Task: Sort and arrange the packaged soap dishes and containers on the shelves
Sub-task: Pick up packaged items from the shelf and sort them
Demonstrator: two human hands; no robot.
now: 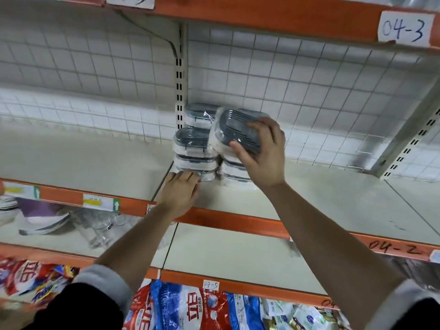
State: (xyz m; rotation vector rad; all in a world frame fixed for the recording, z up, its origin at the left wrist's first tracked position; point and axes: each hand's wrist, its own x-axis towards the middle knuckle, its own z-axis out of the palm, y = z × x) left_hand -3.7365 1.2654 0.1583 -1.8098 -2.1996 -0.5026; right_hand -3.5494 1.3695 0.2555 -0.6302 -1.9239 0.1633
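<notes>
Cream shelving (333, 198) with orange edges bears our stacked wrapped soap dishes (195, 151) beside the slotted upright (179, 91). Our right hand (262, 153) grips one grey-lidded wrapped dish (235, 129), tilted above the right stack (234, 171); our left hand (181, 190) presses flat fingers against the bottom pack (207, 175). Detergent bags (181, 306) lie below.

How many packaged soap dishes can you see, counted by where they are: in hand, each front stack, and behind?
Held pack, in the right hand: 1
Front left stack, touched by the left hand: 3
Front right stack: 2
Back pack: 1
Total: 7 showing
</notes>
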